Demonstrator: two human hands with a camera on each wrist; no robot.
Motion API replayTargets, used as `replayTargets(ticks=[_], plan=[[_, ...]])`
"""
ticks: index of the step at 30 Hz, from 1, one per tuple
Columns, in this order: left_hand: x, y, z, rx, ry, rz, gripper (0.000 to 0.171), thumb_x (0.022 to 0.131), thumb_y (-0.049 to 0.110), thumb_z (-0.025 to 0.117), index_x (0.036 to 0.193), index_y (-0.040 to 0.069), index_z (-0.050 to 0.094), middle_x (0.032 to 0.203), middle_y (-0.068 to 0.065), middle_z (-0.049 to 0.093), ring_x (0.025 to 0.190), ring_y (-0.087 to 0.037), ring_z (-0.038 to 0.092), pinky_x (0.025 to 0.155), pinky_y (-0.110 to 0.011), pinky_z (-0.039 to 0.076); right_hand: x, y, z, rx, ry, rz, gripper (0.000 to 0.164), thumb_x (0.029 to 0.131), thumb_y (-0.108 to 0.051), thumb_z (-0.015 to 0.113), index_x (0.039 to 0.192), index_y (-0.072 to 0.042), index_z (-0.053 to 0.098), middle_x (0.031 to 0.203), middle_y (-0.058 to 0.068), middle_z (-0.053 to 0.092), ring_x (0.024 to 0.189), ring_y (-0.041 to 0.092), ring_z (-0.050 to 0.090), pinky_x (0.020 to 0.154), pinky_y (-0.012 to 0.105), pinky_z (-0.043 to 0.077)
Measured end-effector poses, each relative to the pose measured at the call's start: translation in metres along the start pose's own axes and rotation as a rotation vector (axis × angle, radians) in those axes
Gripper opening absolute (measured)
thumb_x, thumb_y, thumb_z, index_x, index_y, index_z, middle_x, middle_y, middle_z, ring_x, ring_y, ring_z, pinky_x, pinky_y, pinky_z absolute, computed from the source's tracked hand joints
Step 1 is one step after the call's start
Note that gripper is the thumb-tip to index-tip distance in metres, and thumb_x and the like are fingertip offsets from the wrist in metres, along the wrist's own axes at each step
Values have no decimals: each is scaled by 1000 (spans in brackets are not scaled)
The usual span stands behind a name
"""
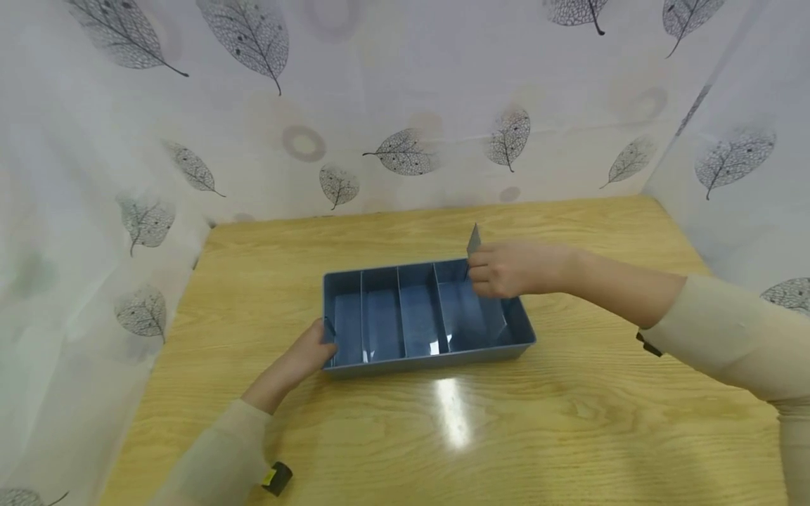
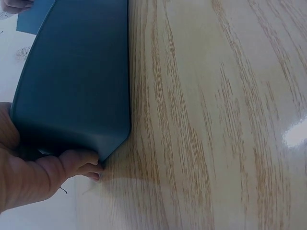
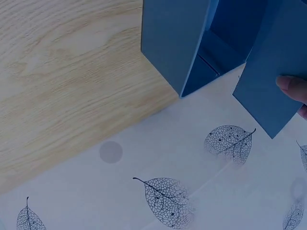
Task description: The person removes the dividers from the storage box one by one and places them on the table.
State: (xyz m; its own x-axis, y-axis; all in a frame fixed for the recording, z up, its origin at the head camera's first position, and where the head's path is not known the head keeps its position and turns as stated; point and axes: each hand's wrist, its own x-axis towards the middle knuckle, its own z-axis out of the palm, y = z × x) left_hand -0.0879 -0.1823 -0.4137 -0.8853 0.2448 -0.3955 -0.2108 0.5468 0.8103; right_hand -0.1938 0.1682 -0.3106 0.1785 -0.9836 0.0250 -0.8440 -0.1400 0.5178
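A blue-grey plastic divider box (image 1: 424, 363) lies on the table, with three upright dividers (image 1: 441, 309) splitting its left and middle part into compartments. My left hand (image 1: 305, 353) grips the box's left end, thumb over the rim and fingers against the outer end wall, as the left wrist view also shows. Over the wider right-hand compartment, my right hand (image 1: 509, 269) pinches a loose divider panel (image 3: 268, 81). That flat panel stands tilted, one corner rising above the back rim; in the head view the hand covers most of it.
The wood-grain table (image 1: 538, 436) extends around the box. A white curtain (image 1: 430, 91) printed with leaves hangs behind and along both sides. Dark wrist-strap parts (image 1: 277, 478) show at the sleeves.
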Motion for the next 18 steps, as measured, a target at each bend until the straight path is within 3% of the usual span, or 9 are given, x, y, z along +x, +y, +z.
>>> replayTargets(ticks=[7, 14, 18], plan=[[-1, -1, 1, 3, 21, 18, 60, 84, -5, 40, 137, -22, 16, 140, -43, 25, 133, -53, 23, 108, -58, 24, -9, 8, -11, -22, 25, 119, 21, 67, 2, 75, 74, -4, 56, 74, 5, 58, 73, 19, 51, 67, 29, 45], [-1, -2, 1, 4, 29, 10, 60, 85, -5, 40, 137, -22, 17, 140, -43, 25, 132, -54, 23, 108, -59, 24, -27, 17, 1, 64, 144, 279, 26, 64, 14, 72, 70, 0, 51, 74, 9, 56, 71, 23, 50, 63, 31, 45], [0, -2, 1, 16, 25, 6, 61, 85, -5, 39, 138, -22, 14, 142, -43, 21, 133, -54, 20, 109, -59, 22, -42, 21, 8, 64, 149, 335, 25, 64, 18, 70, 72, 2, 53, 77, 12, 59, 77, 27, 55, 66, 33, 50]])
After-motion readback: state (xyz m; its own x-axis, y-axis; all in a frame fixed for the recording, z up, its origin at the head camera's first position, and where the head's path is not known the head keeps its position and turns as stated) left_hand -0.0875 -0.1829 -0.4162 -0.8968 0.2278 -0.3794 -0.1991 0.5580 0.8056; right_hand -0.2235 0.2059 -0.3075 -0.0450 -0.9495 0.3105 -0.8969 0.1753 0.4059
